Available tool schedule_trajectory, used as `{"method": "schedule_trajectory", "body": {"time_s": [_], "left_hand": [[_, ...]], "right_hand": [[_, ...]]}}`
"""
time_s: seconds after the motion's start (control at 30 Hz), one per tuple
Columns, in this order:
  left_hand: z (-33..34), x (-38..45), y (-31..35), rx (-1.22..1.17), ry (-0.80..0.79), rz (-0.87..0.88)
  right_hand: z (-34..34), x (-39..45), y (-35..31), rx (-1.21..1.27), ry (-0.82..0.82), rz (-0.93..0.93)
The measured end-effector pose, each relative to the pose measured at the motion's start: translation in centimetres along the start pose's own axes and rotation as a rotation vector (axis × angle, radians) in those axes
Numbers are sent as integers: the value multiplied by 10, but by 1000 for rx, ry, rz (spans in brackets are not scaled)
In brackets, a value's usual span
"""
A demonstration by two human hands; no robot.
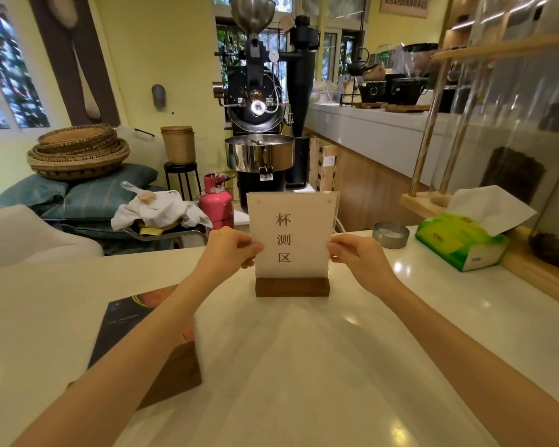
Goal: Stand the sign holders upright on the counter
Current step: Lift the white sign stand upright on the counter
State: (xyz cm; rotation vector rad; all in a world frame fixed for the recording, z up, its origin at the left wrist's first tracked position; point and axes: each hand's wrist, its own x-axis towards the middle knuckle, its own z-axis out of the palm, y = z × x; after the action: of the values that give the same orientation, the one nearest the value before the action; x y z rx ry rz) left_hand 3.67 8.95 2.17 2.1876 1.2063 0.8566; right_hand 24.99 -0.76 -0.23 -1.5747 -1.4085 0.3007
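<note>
A sign holder stands upright near the middle of the white counter: a clear panel with a pale card bearing three printed characters, set in a dark wooden base. My left hand pinches the panel's left edge and my right hand pinches its right edge. A second sign holder lies flat on the counter at the left, partly under my left forearm; its card is dark and its wooden base points toward me.
A green tissue box and a small metal ring dish sit at the counter's right. A wooden rack with glass tubes borders the right edge. Beyond the far edge stand a coffee roaster and a pink gas cylinder.
</note>
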Motion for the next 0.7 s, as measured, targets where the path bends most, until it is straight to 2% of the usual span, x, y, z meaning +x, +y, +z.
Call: {"method": "schedule_trajectory", "body": {"time_s": [0.3, 0.4, 0.53, 0.6, 0.7], "left_hand": [[8, 4, 2, 0, 18, -30], [6, 0, 3, -26, -42, -44], [-2, -9, 9, -195, -157, -120], [-7, -15, 11, -219, -166, -125], [-20, -28, 11, -148, -124, -95]], "right_hand": [[7, 3, -3, 15, 13, 53], [4, 4, -3, -29, -18, 71], [1, 2, -8, -20, -58, 96], [3, -1, -16, 5, 18, 59], [6, -8, -33, -20, 272, -129]]}}
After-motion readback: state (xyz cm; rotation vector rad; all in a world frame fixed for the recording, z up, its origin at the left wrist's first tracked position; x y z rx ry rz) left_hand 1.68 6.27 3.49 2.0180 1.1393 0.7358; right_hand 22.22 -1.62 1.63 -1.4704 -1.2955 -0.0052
